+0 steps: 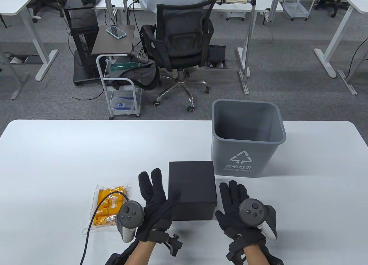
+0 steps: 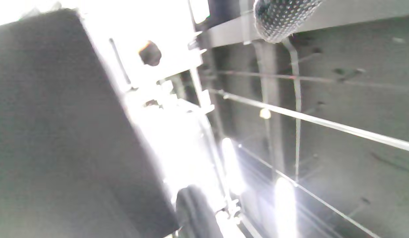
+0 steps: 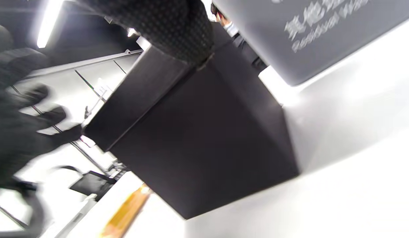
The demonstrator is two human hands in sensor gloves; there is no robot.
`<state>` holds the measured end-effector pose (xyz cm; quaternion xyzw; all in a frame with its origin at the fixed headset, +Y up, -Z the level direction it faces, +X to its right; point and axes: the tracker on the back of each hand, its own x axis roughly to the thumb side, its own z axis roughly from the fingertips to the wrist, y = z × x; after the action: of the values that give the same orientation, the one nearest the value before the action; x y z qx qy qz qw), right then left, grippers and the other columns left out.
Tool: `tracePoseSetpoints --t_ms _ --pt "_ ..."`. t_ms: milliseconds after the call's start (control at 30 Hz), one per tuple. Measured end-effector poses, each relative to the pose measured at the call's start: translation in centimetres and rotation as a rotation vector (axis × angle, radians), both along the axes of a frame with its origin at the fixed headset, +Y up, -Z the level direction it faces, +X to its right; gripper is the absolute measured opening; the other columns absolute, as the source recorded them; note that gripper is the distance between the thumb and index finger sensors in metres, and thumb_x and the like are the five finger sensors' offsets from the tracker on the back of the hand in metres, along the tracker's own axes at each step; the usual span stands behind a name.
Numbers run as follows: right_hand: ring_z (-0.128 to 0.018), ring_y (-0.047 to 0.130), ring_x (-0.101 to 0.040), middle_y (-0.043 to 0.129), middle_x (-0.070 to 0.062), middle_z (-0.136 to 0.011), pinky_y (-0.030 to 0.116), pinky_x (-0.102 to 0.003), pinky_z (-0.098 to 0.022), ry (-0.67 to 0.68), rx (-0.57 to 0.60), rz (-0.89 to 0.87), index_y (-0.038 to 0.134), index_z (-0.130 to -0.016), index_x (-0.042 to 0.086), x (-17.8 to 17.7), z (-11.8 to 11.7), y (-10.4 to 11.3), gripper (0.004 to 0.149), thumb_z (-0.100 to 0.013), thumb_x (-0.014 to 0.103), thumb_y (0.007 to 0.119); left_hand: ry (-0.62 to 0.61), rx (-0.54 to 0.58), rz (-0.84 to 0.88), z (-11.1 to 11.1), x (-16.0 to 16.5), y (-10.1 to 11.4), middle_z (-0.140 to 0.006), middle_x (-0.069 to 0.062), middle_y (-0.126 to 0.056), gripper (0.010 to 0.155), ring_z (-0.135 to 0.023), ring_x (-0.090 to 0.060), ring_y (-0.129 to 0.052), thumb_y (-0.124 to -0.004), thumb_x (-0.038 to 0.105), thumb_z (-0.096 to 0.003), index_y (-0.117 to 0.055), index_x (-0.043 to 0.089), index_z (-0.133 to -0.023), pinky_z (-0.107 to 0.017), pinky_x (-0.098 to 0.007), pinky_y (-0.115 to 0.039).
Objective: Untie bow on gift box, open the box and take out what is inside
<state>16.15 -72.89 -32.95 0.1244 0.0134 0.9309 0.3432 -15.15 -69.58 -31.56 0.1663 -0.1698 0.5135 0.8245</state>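
Observation:
A black cube-shaped gift box (image 1: 192,187) stands with its lid on near the table's front edge; no bow or ribbon shows on it. My left hand (image 1: 153,196) is at its left side, fingers straight, thumb reaching to the box's left edge. My right hand (image 1: 234,198) is just right of the box with spread, straight fingers, holding nothing. The right wrist view shows the box (image 3: 204,132) close up, a gloved fingertip (image 3: 178,26) at its top edge. The left wrist view shows the box's dark side (image 2: 59,132), blurred. A clear bag of orange packets (image 1: 108,204) lies left of my left hand.
A grey waste bin (image 1: 247,138) stands on the table just behind and to the right of the box. A black cable (image 1: 92,219) runs from the left tracker across the orange bag. An office chair and a cart stand beyond the table.

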Motion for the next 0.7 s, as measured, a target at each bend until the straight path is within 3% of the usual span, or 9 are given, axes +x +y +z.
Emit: tracePoseSetpoints --t_ms 100,200,267,367,500,700 --pt "-0.099 0.004 -0.061 0.008 -0.022 -0.119 0.013 -0.070 -0.070 -0.077 0.091 0.057 0.024 -0.120 0.016 0.8 0.3 0.2 0.079 -0.060 0.028 0.075 0.102 0.134 -0.285 2.6 -0.6 3.0 -0.117 -0.026 0.015 0.088 -0.097 -0.061 0.011 -0.065 0.059 -0.0662 -0.010 0.018 -0.121 -0.069 -0.076 -0.018" --pt "-0.101 0.016 -0.063 0.016 -0.024 -0.120 0.019 -0.071 -0.072 -0.139 0.176 0.052 0.029 -0.120 0.014 1.2 0.3 0.0 0.079 -0.062 0.045 0.072 0.206 0.159 -0.561 3.2 -1.8 3.7 -0.125 -0.025 0.002 0.085 -0.106 -0.058 0.000 -0.062 0.063 -0.0656 -0.018 0.020 -0.124 -0.072 -0.075 -0.022" --pt "-0.105 0.018 -0.057 0.019 -0.022 -0.121 0.020 -0.068 -0.074 -0.159 0.207 0.055 0.032 -0.120 0.013 1.4 0.2 -0.1 0.078 -0.061 0.048 0.070 0.266 0.142 -0.665 2.6 -3.2 2.8 -0.128 -0.025 -0.005 0.084 -0.109 -0.057 -0.006 -0.061 0.065 -0.0649 -0.023 0.019 -0.125 -0.072 -0.074 -0.025" --pt "-0.109 0.018 -0.050 0.021 -0.019 -0.122 0.020 -0.065 -0.075 -0.182 0.236 0.098 0.038 -0.121 0.015 1.9 0.3 0.1 0.076 -0.061 0.051 0.068 0.266 0.027 -0.739 1.3 -4.8 0.8 -0.129 -0.024 -0.011 0.083 -0.111 -0.056 -0.009 -0.060 0.065 -0.0650 -0.026 0.019 -0.125 -0.073 -0.073 -0.025" --pt "-0.104 0.019 -0.059 0.021 -0.019 -0.122 0.020 -0.068 -0.074 -0.216 0.237 0.099 0.039 -0.121 0.017 2.7 0.2 0.1 0.075 -0.061 0.054 0.066 0.255 0.028 -0.790 0.4 -5.3 -1.3 -0.128 -0.018 -0.001 0.081 -0.110 -0.054 -0.005 -0.060 0.063 -0.0651 -0.027 0.020 -0.125 -0.073 -0.071 -0.022" --pt "-0.101 0.019 -0.066 0.020 -0.024 -0.121 0.022 -0.077 -0.068 -0.247 0.217 0.095 0.036 -0.122 0.016 3.3 0.2 -0.1 0.079 -0.060 0.057 0.064 0.264 0.007 -0.926 -0.4 -5.3 -1.8 -0.131 -0.019 -0.014 0.081 -0.113 -0.053 -0.013 -0.060 0.065 -0.0639 -0.030 0.021 -0.125 -0.075 -0.070 -0.024"
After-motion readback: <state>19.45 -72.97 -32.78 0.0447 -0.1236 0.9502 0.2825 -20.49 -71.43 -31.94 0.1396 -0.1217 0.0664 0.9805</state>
